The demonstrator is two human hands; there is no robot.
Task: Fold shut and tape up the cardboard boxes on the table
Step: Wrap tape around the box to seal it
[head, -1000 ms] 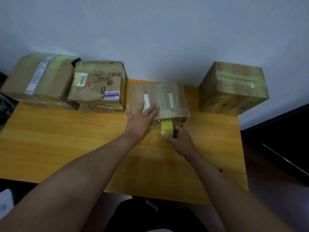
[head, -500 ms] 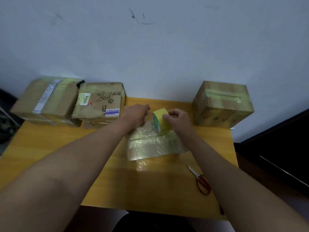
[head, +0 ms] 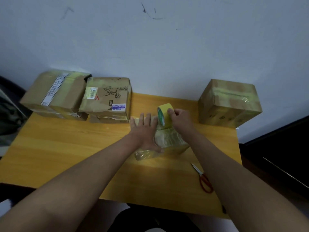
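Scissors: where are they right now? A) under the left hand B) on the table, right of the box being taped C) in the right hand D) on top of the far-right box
B: the red-handled scissors lie loose on the table, while the right hand grips the yellow tape roll and the left hand lies flat on the box.

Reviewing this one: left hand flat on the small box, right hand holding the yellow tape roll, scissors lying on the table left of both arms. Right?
Not quite. In the head view the scissors lie right of the right forearm, near the table's right edge. The rest holds: left hand flat on the small box, right hand holding the tape roll.
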